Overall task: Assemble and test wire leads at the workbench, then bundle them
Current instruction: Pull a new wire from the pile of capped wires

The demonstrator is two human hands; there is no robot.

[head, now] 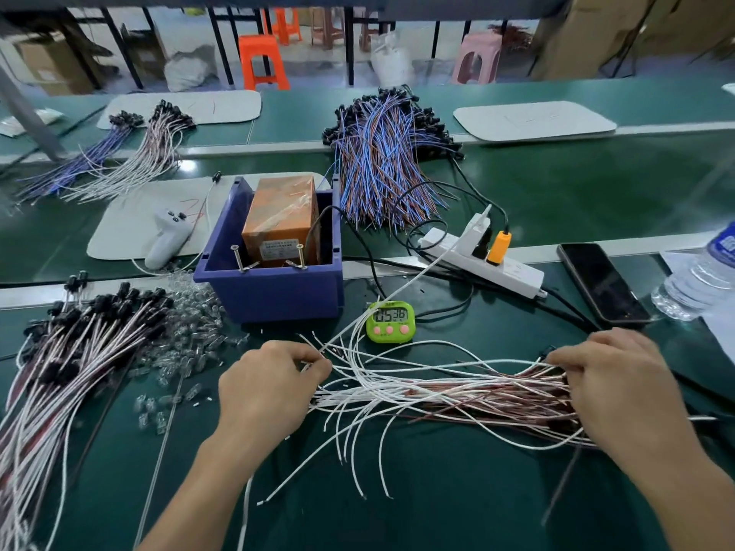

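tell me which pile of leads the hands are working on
The loose white-and-red bundle by the green timer: left hand pinches its bare ends, right hand holds the other end. Other piles lie untouched.

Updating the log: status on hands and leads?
Left hand pinches wire leads' white ends. Right hand grips their other end. Leads loose, fanned on bench. White cable crosses them near timer.

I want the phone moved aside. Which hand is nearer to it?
Right. The right hand grips wires just in front of the phone; the left hand grips them far to the phone's left.
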